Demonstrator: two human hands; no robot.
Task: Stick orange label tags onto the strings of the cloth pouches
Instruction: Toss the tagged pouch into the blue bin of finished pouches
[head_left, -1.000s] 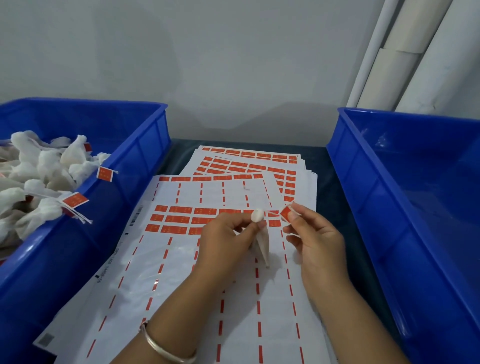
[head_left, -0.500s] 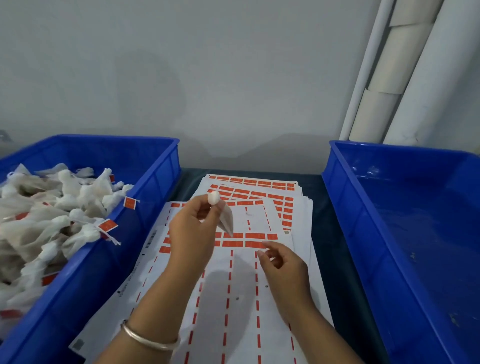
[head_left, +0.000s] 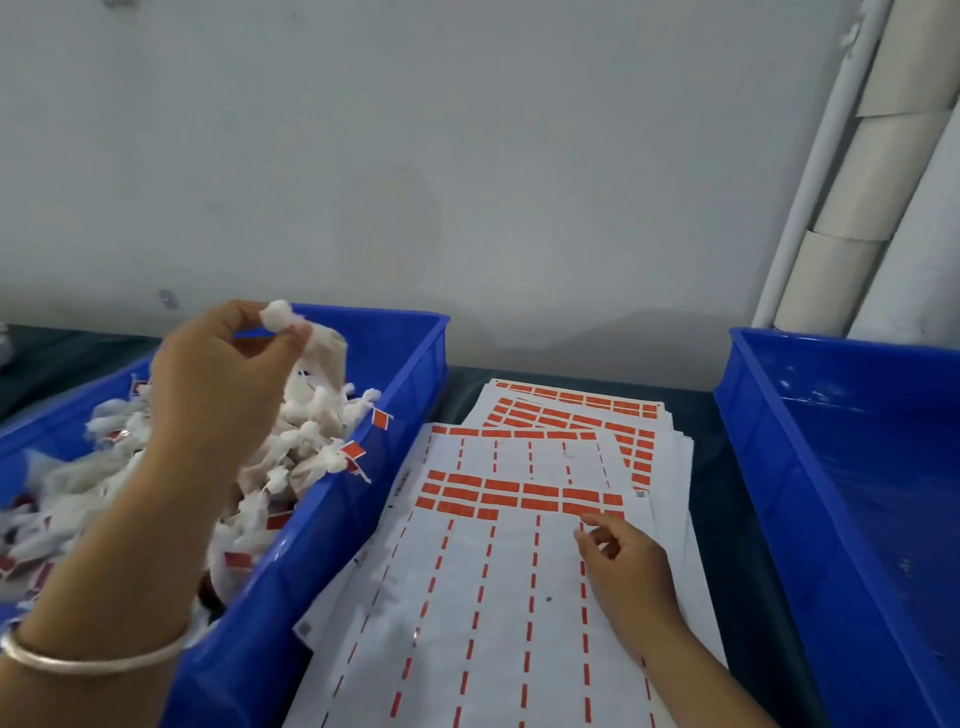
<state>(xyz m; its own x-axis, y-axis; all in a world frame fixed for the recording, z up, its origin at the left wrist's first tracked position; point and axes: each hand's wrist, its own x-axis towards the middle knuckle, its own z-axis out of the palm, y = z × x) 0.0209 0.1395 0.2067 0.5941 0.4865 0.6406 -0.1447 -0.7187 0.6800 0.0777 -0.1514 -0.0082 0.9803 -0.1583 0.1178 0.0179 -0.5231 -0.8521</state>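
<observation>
Left hand (head_left: 218, 384), pinching a cloth pouch (head_left: 311, 340), is held above the pouch-filled blue bin (head_left: 363, 525), apparently for dropping, while beside that bin loosely curled right hand (head_left: 623, 566) is poised over the label sheet (head_left: 498, 597), empty.

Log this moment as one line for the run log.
left hand: holds pouch over left bin | right hand: on label sheet, at orange labels

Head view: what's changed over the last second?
The left hand carried the small white cloth pouch from over the white label sheets leftwards, above the pouch-filled blue plastic bin. The right hand dropped to the sheets, its orange tag gone. Bins and sheets look unmoved.
</observation>
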